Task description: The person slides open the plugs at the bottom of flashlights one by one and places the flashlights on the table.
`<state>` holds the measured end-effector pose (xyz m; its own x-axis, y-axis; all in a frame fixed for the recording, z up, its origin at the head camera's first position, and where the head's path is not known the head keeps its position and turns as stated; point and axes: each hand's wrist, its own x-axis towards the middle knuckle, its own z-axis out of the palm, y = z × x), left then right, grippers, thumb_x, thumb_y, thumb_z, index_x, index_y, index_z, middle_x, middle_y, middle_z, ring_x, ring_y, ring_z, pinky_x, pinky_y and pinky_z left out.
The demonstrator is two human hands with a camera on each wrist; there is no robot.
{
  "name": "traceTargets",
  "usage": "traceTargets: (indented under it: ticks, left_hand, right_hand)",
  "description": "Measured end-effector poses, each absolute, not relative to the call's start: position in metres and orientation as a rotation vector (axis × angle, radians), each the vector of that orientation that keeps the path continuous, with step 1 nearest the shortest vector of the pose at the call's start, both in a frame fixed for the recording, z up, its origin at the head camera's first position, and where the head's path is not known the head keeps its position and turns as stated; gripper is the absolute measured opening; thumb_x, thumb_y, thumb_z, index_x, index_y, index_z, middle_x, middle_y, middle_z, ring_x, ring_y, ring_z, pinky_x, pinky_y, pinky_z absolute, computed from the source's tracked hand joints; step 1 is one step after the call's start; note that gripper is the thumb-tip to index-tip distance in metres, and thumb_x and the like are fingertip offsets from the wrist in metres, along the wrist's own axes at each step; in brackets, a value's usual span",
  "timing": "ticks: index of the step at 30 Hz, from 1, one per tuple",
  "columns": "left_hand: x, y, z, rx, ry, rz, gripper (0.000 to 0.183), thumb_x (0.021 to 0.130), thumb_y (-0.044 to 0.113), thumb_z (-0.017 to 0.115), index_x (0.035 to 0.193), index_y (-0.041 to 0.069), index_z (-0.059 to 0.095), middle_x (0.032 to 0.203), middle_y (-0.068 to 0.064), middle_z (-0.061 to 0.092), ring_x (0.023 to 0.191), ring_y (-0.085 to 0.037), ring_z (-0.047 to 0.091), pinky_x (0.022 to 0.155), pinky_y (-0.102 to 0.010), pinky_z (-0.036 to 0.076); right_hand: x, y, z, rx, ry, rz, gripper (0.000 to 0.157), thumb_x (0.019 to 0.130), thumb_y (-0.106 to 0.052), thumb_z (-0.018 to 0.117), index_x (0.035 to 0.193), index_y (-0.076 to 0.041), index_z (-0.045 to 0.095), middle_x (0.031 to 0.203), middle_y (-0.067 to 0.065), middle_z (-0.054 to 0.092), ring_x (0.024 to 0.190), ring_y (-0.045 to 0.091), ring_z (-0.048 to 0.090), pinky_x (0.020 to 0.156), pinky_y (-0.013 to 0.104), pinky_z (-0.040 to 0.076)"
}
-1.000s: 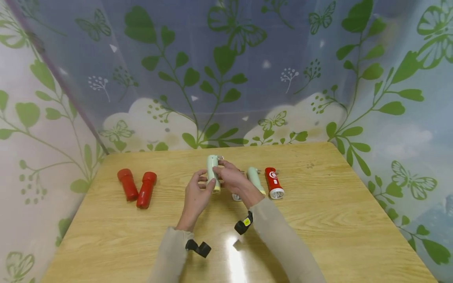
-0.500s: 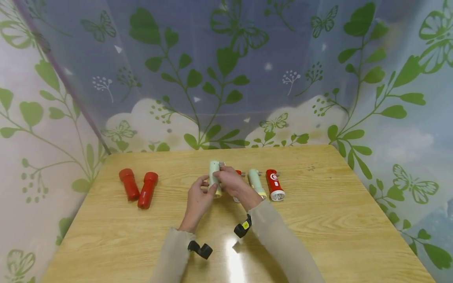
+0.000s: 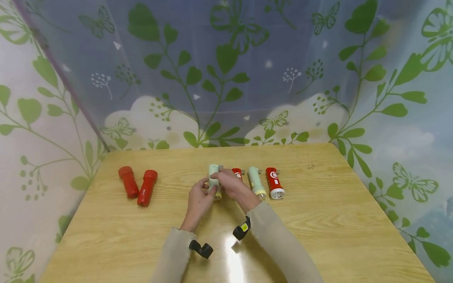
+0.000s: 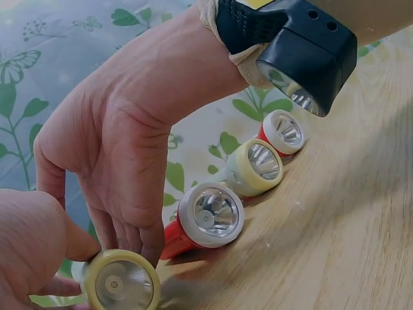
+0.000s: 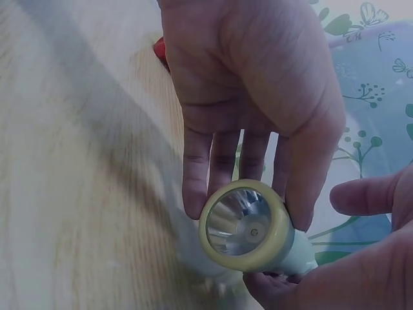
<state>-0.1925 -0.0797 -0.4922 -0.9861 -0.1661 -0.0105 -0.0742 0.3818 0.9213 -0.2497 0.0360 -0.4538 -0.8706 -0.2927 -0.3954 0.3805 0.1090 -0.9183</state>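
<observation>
In the head view, a pale green flashlight (image 3: 214, 170) with a cream rim points its lens toward me, close over the table. My left hand (image 3: 200, 199) grips it from the left, thumb near the lens end. From the right, my right hand (image 3: 234, 184) holds the same flashlight, its thumb over the barrel and fingers curled at its side. The lens (image 5: 237, 221) faces the camera in the right wrist view. Just right of the hands stand a red flashlight (image 3: 236, 172), partly hidden, another pale green flashlight (image 3: 255, 181), and a red flashlight with a white rim (image 3: 274, 182).
On the left side of the wooden table (image 3: 106, 236) lie two all-red flashlights (image 3: 129, 183) (image 3: 147, 188). A patterned curtain (image 3: 226, 78) hangs behind the table's far edge, and similar cloth flanks both sides.
Both hands have lowered the held pale green flashlight toward the table and slightly nearer me. The red flashlight behind the right hand shows more now.
</observation>
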Motion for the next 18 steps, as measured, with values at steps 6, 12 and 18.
traceTargets:
  ticks: [6, 12, 18]
  left_hand:
    - [-0.1937, -0.0764, -0.4954, 0.219, -2.551, -1.711, 0.047, 0.097, 0.017, 0.065, 0.137, -0.005, 0.057, 0.110, -0.020, 0.065, 0.085, -0.020, 0.065, 0.064, -0.024, 0.050]
    - [-0.1948, -0.0736, -0.4959, 0.226, -2.581, -1.687, 0.046, 0.097, 0.018, 0.065, 0.136, -0.005, 0.058, 0.107, -0.018, 0.066, 0.089, -0.021, 0.065, 0.069, -0.024, 0.050]
    - [-0.1969, -0.0704, -0.4985, 0.215, -2.594, -1.619, 0.045, 0.097, 0.020, 0.065, 0.133, -0.006, 0.060, 0.101, -0.019, 0.069, 0.080, -0.018, 0.062, 0.065, -0.023, 0.046]
  right_hand:
    - [-0.2499, 0.0370, -0.4586, 0.112, 1.947, -1.811, 0.042, 0.095, -0.012, 0.059, 0.132, 0.008, 0.054, 0.128, 0.009, 0.050, 0.107, 0.019, 0.046, 0.093, 0.030, 0.041]
    - [-0.2500, 0.0377, -0.4597, 0.110, 1.920, -1.832, 0.029, 0.094, -0.011, 0.059, 0.117, 0.007, 0.061, 0.122, 0.008, 0.054, 0.113, 0.019, 0.050, 0.099, 0.031, 0.043]
    - [-0.2511, 0.0379, -0.4590, 0.104, 1.942, -1.821, 0.017, 0.092, -0.009, 0.059, 0.103, 0.003, 0.063, 0.116, 0.006, 0.054, 0.115, 0.021, 0.050, 0.102, 0.033, 0.042]
